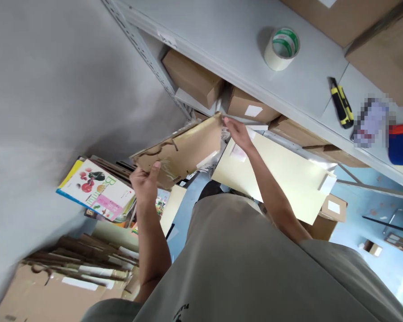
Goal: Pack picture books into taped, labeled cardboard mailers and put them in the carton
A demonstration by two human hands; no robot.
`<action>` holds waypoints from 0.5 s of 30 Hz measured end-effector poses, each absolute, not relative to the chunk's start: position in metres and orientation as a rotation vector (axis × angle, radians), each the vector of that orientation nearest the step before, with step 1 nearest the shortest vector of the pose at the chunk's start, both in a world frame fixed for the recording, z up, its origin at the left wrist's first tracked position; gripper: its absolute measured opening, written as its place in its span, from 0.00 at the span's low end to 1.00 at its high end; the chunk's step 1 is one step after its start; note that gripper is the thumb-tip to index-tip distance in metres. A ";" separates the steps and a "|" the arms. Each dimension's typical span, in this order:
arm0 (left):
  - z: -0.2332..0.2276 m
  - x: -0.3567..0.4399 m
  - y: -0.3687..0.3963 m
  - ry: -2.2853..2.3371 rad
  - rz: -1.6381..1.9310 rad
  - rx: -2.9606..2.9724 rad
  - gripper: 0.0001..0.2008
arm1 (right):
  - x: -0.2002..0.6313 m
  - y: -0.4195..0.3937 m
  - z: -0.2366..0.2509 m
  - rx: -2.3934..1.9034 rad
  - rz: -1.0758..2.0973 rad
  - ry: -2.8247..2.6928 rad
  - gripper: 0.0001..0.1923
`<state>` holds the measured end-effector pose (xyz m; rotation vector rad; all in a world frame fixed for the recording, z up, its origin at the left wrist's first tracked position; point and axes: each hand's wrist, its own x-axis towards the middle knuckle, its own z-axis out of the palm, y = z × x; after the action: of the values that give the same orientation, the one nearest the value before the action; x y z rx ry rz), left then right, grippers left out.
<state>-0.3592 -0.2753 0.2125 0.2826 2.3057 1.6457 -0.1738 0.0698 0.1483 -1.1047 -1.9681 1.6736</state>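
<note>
A flattened cardboard box [188,152] is held up between my two hands, tilted with its right end higher. My left hand [147,181] grips its lower left edge, thumb on the near face and fingers behind. At the upper right corner, my right hand [237,132] pinches the cardboard. A curved cut-out and strips of clear tape show on the near face. Just left of my left hand lies a stack of books [99,188], the top one with vegetables on its cover. Below my right forearm is a pale yellow board [272,165].
On the grey shelf [221,49] are a tape roll [282,48], a yellow-black utility knife [341,103] and a blurred item [371,121]. Cardboard boxes [193,78] fill the level below. Several flattened boxes [63,281] lean at the lower left, beside the wall [47,98].
</note>
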 end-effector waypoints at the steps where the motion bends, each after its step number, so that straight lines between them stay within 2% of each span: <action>1: 0.209 -0.353 -0.263 2.245 1.624 0.327 0.28 | -0.147 0.064 0.148 -1.099 1.686 -1.885 0.47; 4: 0.195 -0.321 -0.226 2.068 1.518 0.463 0.31 | -0.054 0.053 0.148 -1.161 1.651 -1.708 0.48; 7: 0.177 -0.276 -0.190 1.898 1.371 0.630 0.35 | 0.045 0.042 0.152 -1.237 1.617 -1.587 0.39; 10: 0.156 -0.222 -0.154 1.811 1.269 0.804 0.37 | 0.134 0.026 0.157 -1.302 1.576 -1.503 0.35; 15: 0.122 -0.138 -0.109 1.668 1.125 1.064 0.32 | 0.244 -0.003 0.153 -1.463 1.387 -1.524 0.34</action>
<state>-0.1376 -0.1088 0.1222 1.0636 1.6676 1.1246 0.2441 -0.0034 0.1534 -1.4629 -1.5237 1.3867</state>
